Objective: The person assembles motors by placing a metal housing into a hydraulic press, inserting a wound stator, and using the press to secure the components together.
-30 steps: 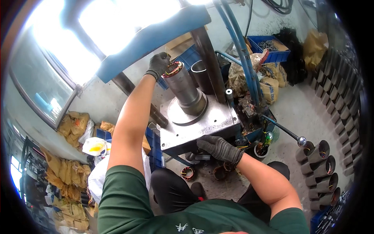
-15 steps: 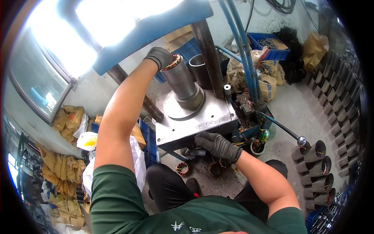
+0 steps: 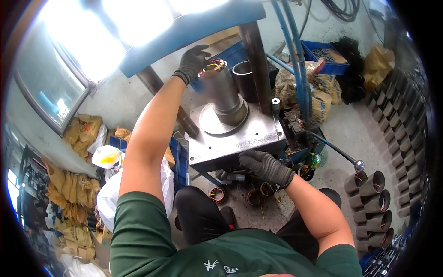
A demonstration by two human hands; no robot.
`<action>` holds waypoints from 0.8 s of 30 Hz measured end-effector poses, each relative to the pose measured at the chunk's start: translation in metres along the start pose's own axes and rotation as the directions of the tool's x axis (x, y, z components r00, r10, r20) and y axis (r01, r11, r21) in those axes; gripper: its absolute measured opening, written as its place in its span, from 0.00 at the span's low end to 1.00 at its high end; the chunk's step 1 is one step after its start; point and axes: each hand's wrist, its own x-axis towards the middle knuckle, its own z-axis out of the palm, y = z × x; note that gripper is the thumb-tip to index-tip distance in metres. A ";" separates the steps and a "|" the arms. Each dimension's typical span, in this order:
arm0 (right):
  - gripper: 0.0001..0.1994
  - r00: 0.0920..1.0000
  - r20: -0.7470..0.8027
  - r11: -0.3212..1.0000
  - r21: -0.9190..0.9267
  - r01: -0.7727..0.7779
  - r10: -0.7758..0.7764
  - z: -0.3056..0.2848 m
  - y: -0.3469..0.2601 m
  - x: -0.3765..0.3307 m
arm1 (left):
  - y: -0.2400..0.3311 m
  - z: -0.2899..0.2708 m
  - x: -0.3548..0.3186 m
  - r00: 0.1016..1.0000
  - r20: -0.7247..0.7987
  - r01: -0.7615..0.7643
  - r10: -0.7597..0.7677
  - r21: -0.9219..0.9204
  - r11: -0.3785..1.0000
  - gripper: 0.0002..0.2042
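A grey metal cylinder [image 3: 219, 90] stands upright on a round steel base [image 3: 224, 121] in the middle of the press plate [image 3: 244, 141]. Out of its top pokes a wire winding [image 3: 215, 66] with red, yellow and copper-coloured strands. Beside that rim is my left hand [image 3: 191, 63], in a dark grey glove, its fingers apart and nothing held in them. Part of the cylinder's left side is smeared by motion. My right hand [image 3: 267, 167], gloved alike, rests at the front edge of the plate with fingers stretched out, holding nothing visible.
A dark hollow cylinder [image 3: 242, 76] stands behind the workpiece, near the press's right column [image 3: 256, 64]. Wound stator rings [image 3: 217, 194] lie on the floor below. A ball-ended lever [image 3: 339, 153] juts out rightward. Rows of metal sleeves [image 3: 377, 181] line the right side.
My left hand has come off the winding, and its fingers have spread beside the rim. The right hand stays at the plate's front edge. The whole view has shifted slightly.
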 end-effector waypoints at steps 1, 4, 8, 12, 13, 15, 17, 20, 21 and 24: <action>0.19 1.000 -0.021 1.000 -0.022 0.011 -0.011 -0.002 0.001 -0.002 | -0.004 -0.003 -0.006 0.993 -0.117 -0.003 -0.005 -0.069 0.998 0.19; 0.21 0.999 -0.052 0.998 -0.064 0.002 -0.005 -0.008 -0.009 -0.011 | -0.008 -0.013 -0.060 0.944 -0.314 -0.128 0.099 -0.073 0.989 0.16; 0.17 0.994 -0.107 0.997 -0.077 0.020 -0.028 -0.010 -0.033 -0.030 | -0.060 -0.008 -0.184 0.912 -0.408 -0.103 -0.038 -0.318 0.942 0.14; 0.12 0.961 -0.051 0.830 -0.518 0.208 -0.273 -0.017 -0.054 -0.042 | -0.148 -0.006 -0.357 0.900 -0.409 0.032 -0.151 -0.283 0.959 0.12; 0.12 0.956 -0.110 0.866 -0.462 0.193 -0.272 -0.022 -0.057 -0.045 | -0.166 0.006 -0.399 0.868 -0.399 0.180 -0.295 -0.300 0.937 0.11; 0.12 0.945 -0.177 0.900 -0.393 0.188 -0.275 -0.028 -0.059 -0.062 | -0.230 0.021 -0.489 0.776 -0.411 0.478 -0.477 -0.108 0.871 0.10; 0.14 0.937 -0.233 0.891 -0.432 0.141 -0.262 -0.043 -0.054 -0.090 | -0.271 0.035 -0.583 0.827 -0.449 0.485 -0.338 0.268 0.832 0.15; 0.15 0.913 -0.036 0.510 -0.838 0.195 -0.407 -0.047 -0.071 -0.143 | -0.246 0.061 -0.666 0.696 -0.475 0.714 -0.538 0.379 0.589 0.16; 0.16 0.894 0.044 0.330 -0.921 0.209 -0.446 -0.054 -0.074 -0.159 | -0.242 0.068 -0.688 0.650 -0.518 0.756 -0.556 0.366 0.543 0.17; 0.16 0.825 0.208 -0.054 -0.976 0.212 -0.526 -0.076 -0.099 -0.197 | -0.255 0.081 -0.723 0.478 -0.579 0.878 -0.661 0.309 0.365 0.25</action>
